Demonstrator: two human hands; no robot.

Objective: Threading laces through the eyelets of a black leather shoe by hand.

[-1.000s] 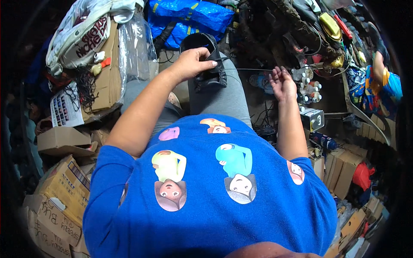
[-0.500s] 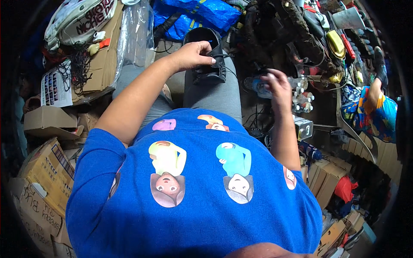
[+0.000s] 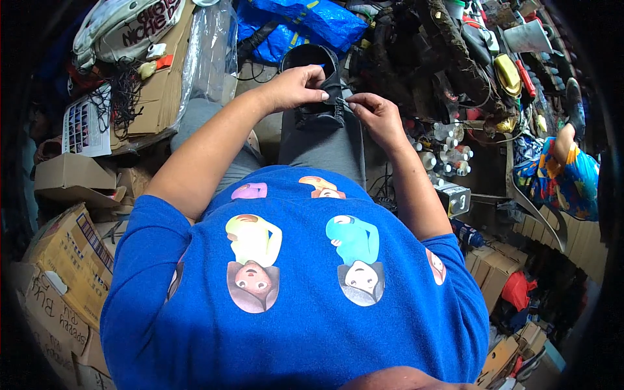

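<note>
A black lace-up shoe (image 3: 320, 119) rests on my right knee, with its opening away from me. My left hand (image 3: 296, 88) is closed on the upper edge of the shoe, thumb outside and fingers curled into the opening. At the shoe's right side, my right hand (image 3: 379, 118) pinches a thin dark shoelace (image 3: 346, 101) between thumb and forefinger, close to the eyelets. Little of the lace shows past the fingertips. The inside of the shoe is mostly dark.
A blue plastic bag (image 3: 305, 26) lies beyond the shoe. On the left are flattened cardboard (image 3: 159, 97) and an open carton (image 3: 75, 179). Several plastic bottles (image 3: 448, 153) stand at right, near a metal can (image 3: 453, 198). Another person's colourful clothing (image 3: 582, 179) shows far right.
My right hand has moved left and forward from beside the bottles to the shoe, and its fingers have closed on the lace. My left hand keeps its hold.
</note>
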